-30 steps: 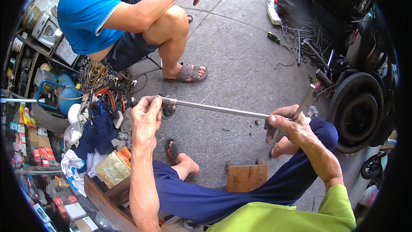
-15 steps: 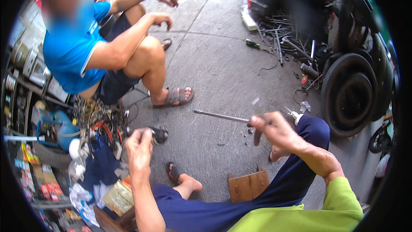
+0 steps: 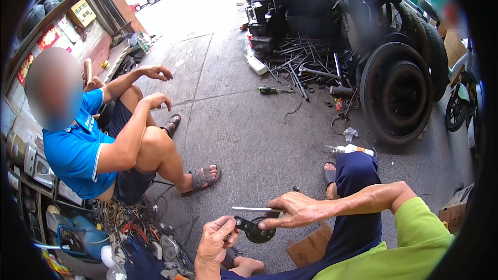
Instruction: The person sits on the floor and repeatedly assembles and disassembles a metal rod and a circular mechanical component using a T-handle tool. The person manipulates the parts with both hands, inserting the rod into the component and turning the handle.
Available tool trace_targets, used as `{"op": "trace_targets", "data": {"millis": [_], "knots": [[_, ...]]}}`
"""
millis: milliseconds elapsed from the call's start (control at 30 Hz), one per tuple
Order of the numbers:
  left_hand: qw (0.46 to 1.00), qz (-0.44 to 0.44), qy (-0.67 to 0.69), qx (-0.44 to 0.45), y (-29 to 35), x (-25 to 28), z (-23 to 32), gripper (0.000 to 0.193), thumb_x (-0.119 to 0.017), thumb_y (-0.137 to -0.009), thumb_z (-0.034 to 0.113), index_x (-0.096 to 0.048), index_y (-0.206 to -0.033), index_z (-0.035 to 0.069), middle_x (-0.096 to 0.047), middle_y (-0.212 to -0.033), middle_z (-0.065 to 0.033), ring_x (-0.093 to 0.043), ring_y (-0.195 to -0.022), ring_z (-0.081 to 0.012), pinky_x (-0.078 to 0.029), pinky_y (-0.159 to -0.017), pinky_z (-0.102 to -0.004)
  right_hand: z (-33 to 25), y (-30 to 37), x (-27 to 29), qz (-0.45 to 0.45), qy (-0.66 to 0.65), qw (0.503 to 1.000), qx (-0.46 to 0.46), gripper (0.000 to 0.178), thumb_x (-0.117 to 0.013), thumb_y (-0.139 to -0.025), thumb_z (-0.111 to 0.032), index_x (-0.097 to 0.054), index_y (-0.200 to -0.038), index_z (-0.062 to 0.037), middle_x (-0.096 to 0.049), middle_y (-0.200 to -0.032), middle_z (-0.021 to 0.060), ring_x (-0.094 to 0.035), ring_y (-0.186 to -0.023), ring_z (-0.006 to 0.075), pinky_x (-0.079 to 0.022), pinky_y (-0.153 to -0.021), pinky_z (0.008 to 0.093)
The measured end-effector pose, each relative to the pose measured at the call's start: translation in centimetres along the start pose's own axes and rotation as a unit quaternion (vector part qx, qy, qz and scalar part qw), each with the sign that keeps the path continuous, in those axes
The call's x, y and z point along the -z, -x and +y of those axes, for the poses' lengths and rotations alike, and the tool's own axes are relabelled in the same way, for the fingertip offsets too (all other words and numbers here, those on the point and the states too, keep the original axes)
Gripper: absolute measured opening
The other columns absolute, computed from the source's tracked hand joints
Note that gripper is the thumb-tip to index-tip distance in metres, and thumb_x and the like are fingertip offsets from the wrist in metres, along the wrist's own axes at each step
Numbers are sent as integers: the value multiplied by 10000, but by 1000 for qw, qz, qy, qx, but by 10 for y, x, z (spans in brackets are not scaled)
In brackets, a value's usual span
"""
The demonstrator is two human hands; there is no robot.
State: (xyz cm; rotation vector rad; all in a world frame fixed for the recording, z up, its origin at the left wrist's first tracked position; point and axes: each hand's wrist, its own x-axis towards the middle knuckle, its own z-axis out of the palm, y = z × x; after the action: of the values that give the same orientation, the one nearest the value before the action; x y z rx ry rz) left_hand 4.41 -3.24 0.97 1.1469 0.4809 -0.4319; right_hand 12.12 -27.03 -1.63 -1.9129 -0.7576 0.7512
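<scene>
My left hand (image 3: pixel 218 239) pinches the end of a flat black bracket on a round black horn (image 3: pixel 261 234), between thumb and fingers. A small metal bolt or nut shows on that bracket, close to my fingertips. My right hand (image 3: pixel 296 210) is closed round a T-handle wrench (image 3: pixel 255 209). Its thin metal shaft points left, just above the horn, and its handle is hidden in my palm. The right thumb reaches down to the horn's upper edge. Both hands are in front of my lap.
A person in a blue shirt (image 3: pixel 83 155) sits at the left. Tyres and a wheel (image 3: pixel 398 93) stand at the right, near scattered metal tools (image 3: pixel 311 65). A white bottle (image 3: pixel 353 149) is by my knee, and a wooden stool (image 3: pixel 311 246) is below my hands.
My hands have come together from wide apart. The right hand brought the wrench left and down to the horn, and the left hand moved right. The view has also shifted.
</scene>
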Motion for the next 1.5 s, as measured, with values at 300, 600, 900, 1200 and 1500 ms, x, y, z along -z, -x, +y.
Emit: {"op": "trace_targets", "data": {"millis": [300,600,900,1200,1500], "knots": [[999,-18,50,11,-11,-6,-8,193,-594,-944,162,-593,-897,-25,-617,-762,-131,-452,-526,-101,-294,-443,-210,-8,2,15,-10,-106,991,-84,692,-782,-690,-572,-601,-937,49,-639,-774,150,-650,-742,233,-490,-591,372],[989,3,149,18,-12,-13,-10,198,-589,-956,163,-621,-910,-27,-627,-760,-125,-478,-538,-120,-333,-444,-219,-4,4,5,2,-212,972,-97,674,-848,-666,-359,-541,-1113,41,-657,-858,146,-647,-799,207,-505,-668,332],[923,53,366,-110,-7,27,15,375,-560,-963,377,-595,-1032,10,-484,-713,4,-341,-480,-51,-188,-355,-197,-12,7,10,-91,-266,953,-114,672,-807,-703,-321,-528,-1196,41,-638,-918,130,-622,-834,188,-503,-691,296],[888,43,451,-82,-29,7,-7,318,-588,-958,314,-595,-1017,1,-472,-720,-6,-358,-518,-62,-187,-372,-204,0,-3,-7,-199,-333,907,-163,761,-800,-725,-357,-508,-1302,45,-581,-752,35,-510,-608,89,-359,-510,250],[891,74,424,-144,-29,-10,-5,198,-543,-895,12,-558,-1090,-16,-576,-887,-80,-523,-752,-156,-393,-558,-258,-8,-3,-13,-178,-447,848,-222,649,-777,-723,-303,-558,-1240,23,-378,-528,-80,-266,-404,27,-142,-394,230]]}}
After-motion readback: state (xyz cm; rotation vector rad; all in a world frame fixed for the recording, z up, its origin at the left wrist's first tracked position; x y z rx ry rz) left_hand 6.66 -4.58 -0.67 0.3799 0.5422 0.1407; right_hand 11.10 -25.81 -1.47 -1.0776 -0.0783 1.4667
